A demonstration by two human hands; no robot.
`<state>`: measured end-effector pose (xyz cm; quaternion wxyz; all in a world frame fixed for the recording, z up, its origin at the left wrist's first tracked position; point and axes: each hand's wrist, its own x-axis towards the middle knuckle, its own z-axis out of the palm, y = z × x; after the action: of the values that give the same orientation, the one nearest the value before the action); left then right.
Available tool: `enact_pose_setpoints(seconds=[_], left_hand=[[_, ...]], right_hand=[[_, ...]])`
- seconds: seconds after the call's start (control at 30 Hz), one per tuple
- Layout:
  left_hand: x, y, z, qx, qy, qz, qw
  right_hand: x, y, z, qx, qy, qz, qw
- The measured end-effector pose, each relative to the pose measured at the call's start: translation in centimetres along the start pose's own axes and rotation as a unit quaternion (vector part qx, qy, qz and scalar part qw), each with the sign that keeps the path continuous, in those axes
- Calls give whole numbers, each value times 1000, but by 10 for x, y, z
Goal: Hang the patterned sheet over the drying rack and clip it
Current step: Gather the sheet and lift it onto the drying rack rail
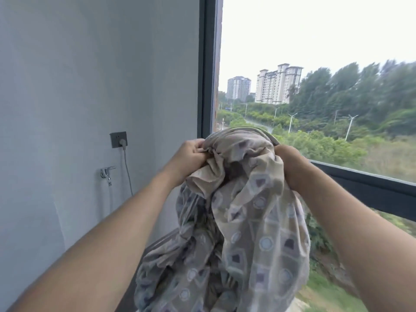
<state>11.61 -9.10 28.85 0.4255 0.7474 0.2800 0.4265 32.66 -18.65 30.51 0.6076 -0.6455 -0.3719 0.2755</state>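
Note:
The patterned sheet [245,212], beige with grey and purple squares and pale circles, hangs bunched in front of me at chest height. My left hand [188,158] grips a gathered fold at its upper left. My right hand [290,165] grips the upper right part, its fingers buried in the cloth. The rest of the sheet droops in thick folds down past the bottom of the view. No drying rack and no clips are in sight.
A grey wall is on the left with a socket and plugged-in white cable [119,139] and a chrome tap [107,173] below it. A dark window frame [206,86] stands straight ahead, and its horizontal bar [369,188] runs right, with trees and buildings outside.

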Motion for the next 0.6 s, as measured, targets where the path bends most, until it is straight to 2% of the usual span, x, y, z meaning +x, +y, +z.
enact_pose_setpoints(seconds=[0.07, 0.13, 0.2, 0.27, 0.33, 0.4, 0.43, 0.5, 0.53, 0.57, 0.6], left_hand=[[9, 40, 9, -24, 38, 18, 999], [13, 73, 21, -56, 47, 28, 997], [11, 95, 36, -56, 50, 25, 997], [3, 116, 52, -54, 58, 19, 997], [-5, 143, 62, -58, 64, 24, 996], [-11, 173, 64, -101, 74, 52, 991], [-13, 184, 62, -130, 67, 67, 987], [-18, 191, 58, -144, -3, 73, 987], [-26, 188, 60, -97, -49, 44, 993], [-34, 181, 62, -21, -87, -6, 996], [-36, 171, 63, 66, -106, -52, 991]], right_hand=[[-16, -19, -25, -39, 27, -40, 998], [-42, -35, -46, -48, 53, -138, 988], [-71, -44, -59, -35, -26, -175, 984], [-98, -39, -63, -131, -96, -152, 975], [-111, -35, -68, -292, -45, -175, 939], [-105, -54, -83, -351, 66, -242, 902], [-101, -70, -90, -318, 110, -256, 906], [-104, -101, -95, -111, 172, -237, 950], [-107, -104, -90, -15, 206, -224, 952], [-110, -98, -81, 14, 228, -202, 952], [-115, -86, -70, -32, 224, -177, 958]])
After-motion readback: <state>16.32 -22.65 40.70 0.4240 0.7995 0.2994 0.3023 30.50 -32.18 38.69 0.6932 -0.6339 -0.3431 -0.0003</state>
